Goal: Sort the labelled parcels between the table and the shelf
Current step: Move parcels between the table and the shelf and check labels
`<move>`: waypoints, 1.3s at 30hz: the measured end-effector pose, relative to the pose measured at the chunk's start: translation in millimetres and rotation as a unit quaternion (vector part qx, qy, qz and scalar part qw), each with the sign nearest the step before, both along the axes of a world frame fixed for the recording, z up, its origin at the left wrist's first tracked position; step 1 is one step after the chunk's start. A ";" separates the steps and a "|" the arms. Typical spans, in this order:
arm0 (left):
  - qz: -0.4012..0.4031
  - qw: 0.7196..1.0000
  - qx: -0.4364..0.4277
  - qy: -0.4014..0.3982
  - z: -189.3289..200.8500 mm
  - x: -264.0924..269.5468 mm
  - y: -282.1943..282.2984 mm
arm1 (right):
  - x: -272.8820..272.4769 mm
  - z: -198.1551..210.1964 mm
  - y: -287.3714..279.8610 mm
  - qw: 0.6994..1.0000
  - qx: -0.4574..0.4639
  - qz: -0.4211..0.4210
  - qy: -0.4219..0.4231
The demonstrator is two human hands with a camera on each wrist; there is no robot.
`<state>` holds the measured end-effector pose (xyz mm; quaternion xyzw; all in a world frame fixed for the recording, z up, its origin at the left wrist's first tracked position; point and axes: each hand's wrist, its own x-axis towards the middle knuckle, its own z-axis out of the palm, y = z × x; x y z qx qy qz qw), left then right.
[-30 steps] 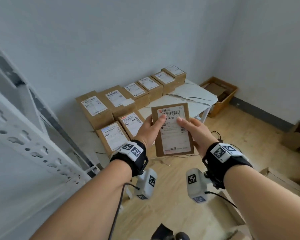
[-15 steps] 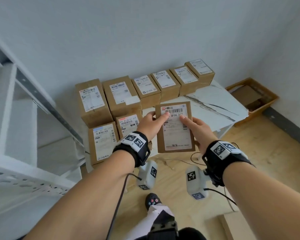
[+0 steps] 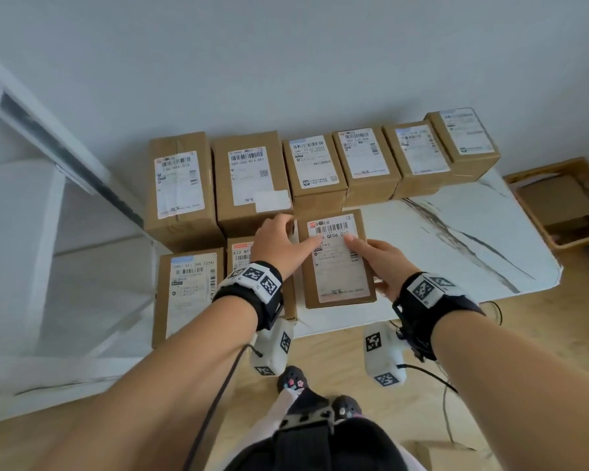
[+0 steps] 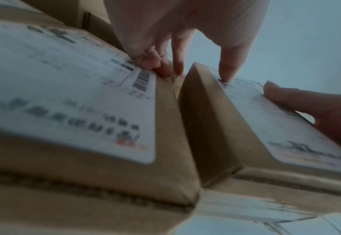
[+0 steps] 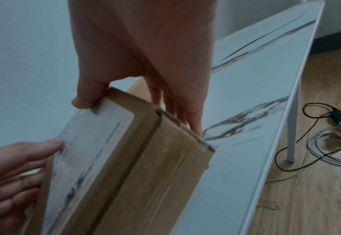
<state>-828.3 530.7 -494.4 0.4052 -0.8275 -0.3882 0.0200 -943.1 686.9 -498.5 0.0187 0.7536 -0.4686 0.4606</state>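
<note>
The rectangular brown cardboard parcel (image 3: 336,302) wore a white paper label (image 3: 340,273) with black barcode stripes and an orange-red corner patch. The flat white marble-look tabletop (image 3: 456,212) ran with dark grey veins. The black fabric wrist straps (image 3: 463,305) carried black-and-white square-patterned tags (image 3: 424,288). The wooden plank floor (image 3: 541,351) was pale tan.

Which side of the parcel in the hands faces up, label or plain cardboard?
Label side up: the parcel shows its white barcoded label to the head camera.

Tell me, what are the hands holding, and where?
A brown parcel, between both hands. The right hand grips its right side, thumb on the label; the left hand pinches its left edge, thumb on the label too.
</note>
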 end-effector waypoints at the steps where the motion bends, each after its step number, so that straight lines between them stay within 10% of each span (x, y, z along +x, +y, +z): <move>1: 0.000 1.000 -0.008 -0.007 -0.8 0.0 -0.7 | -3.3 -3.0 -1.9 1.000 0.009 0.015 -0.013; 21: -0.009 0.995 -0.071 -0.066 12.6 5.5 24.2 | -2.7 5.5 -8.8 0.989 0.063 0.126 0.050; 30: 0.012 0.991 -0.105 -0.084 42.7 45.7 52.3 | 28.5 51.6 1.7 0.822 0.119 0.356 0.428; 39: 0.069 0.977 -0.126 -0.155 60.9 148.2 62.2 | 116.1 73.9 -18.4 0.698 0.093 0.514 0.490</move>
